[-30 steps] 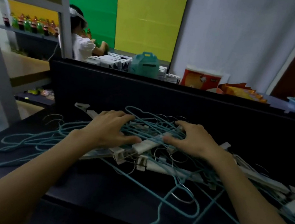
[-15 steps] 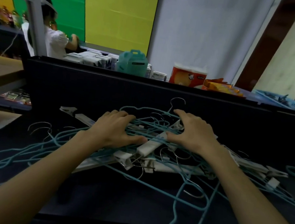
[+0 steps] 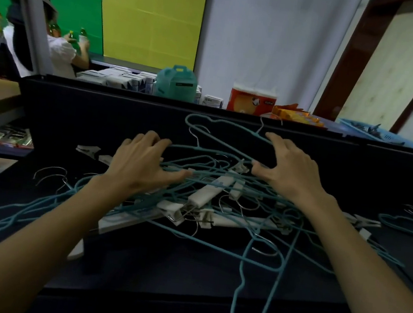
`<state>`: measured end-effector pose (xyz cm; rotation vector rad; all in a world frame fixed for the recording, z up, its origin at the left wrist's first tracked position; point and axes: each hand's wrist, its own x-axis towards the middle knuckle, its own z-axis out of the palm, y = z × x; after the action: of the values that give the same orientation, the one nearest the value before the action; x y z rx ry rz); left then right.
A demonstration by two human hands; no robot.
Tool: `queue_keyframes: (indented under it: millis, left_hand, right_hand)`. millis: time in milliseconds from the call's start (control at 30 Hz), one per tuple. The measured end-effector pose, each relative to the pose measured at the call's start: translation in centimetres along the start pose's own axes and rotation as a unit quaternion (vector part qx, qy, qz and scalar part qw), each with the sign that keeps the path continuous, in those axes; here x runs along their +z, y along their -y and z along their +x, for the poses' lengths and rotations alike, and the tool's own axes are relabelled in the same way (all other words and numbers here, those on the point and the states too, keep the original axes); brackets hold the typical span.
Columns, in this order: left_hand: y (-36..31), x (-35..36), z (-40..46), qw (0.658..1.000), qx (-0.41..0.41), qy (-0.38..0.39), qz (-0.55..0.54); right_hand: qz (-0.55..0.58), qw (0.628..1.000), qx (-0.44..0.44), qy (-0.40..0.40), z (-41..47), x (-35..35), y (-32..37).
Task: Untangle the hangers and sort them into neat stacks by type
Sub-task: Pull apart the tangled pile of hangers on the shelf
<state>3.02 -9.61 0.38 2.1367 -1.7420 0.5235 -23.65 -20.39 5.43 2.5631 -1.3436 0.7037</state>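
1. The tangled hangers (image 3: 211,196) lay heaped mid-table (image 3: 165,268), directly under both hands.
2. The right hand (image 3: 291,174), fingers spread and half-curled, touched a raised teal hanger (image 3: 217,142) running left-right.
3. The left hand (image 3: 141,166) pressed flat, fingers straight.

A tangled heap of teal wire hangers (image 3: 223,181) and white plastic clip hangers (image 3: 206,195) is lying across the middle of the dark bench (image 3: 161,262), spilling toward its left and right edges. The left hand (image 3: 142,164) is resting on the heap's left part, and the right hand (image 3: 289,171) is sitting on its right part, nearer the far edge. One teal wire hanger (image 3: 256,292) is hanging over the near edge. A dark upright panel (image 3: 101,117) is standing along the far edge. Behind it, a teal box with a handle (image 3: 176,82) is sitting left of an orange paper-roll pack (image 3: 252,99). A person in a white top (image 3: 56,54) is standing far left, behind the panel.
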Motion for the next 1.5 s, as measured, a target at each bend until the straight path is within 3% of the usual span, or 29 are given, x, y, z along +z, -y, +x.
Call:
queue_keyframes:
  millis: [167,500,800,1167,1500]
  left_hand:
    - [-0.9,-1.3,0.4,0.999,-0.001,-0.038,-0.036]
    - [-11.9,-0.8,2.2,0.991,0.118,-0.023,-0.056]
    - [-26.0,0.7,3.2,0.981,0.187,0.013,-0.042]
    - [-46.4,4.7,2.9,0.976,0.2,0.022,-0.085]
    - [-56.6,10.4,7.4,0.971,0.216,0.069,-0.075]
  right_hand:
    - [0.008,0.998,0.042,-0.046,-2.1,-1.6,-1.7]
    - [0.004,0.988,0.132,-0.077,-9.0,-5.7,-9.7]
    - [0.027,0.974,0.202,-0.102,-16.4,-8.8,-23.2]
    - [-0.009,0.96,0.242,-0.141,-25.6,-13.8,-41.8]
    - [-0.03,0.952,0.26,-0.156,-26.4,-13.2,-51.7]
